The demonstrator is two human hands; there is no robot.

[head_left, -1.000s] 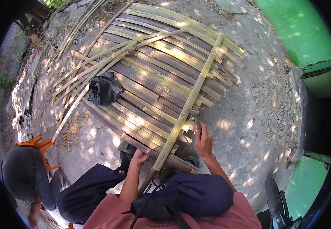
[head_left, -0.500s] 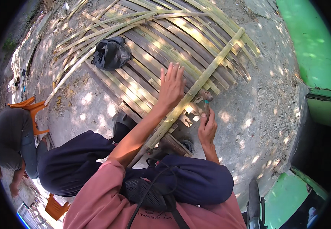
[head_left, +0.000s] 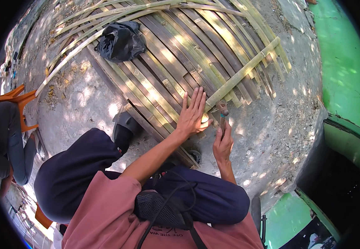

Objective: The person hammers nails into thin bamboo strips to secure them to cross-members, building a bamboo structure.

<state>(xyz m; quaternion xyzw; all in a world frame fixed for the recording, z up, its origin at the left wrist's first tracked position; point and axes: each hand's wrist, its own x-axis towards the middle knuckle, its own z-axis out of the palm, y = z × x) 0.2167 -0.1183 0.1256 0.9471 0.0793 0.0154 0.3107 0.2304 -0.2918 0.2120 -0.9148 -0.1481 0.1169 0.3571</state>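
Observation:
My left hand (head_left: 192,116) lies flat on the bamboo slats, fingers stretched out and thumb to the side, holding nothing. Closed around the handle of a hammer (head_left: 224,111) is my right hand (head_left: 223,143), just right of the slats' near edge. The hammer's head points away from me, close to the left thumb. A light bamboo strip (head_left: 246,71) lies crosswise over the slatted panel (head_left: 175,50). Its near part goes out of sight at my left hand and forearm, so I cannot tell where it ends.
A black plastic bag (head_left: 121,41) rests on the panel's left part. Long bent bamboo strips (head_left: 92,35) cross its far left side. Another person (head_left: 7,141) sits at the left by an orange plastic stool (head_left: 21,106). A green wall (head_left: 346,62) borders the gritty ground at right.
My left hand has come down from a raised position onto the slats. The hammer stays in my right hand. The long near stretch of the crosswise strip no longer shows, and the view has shifted.

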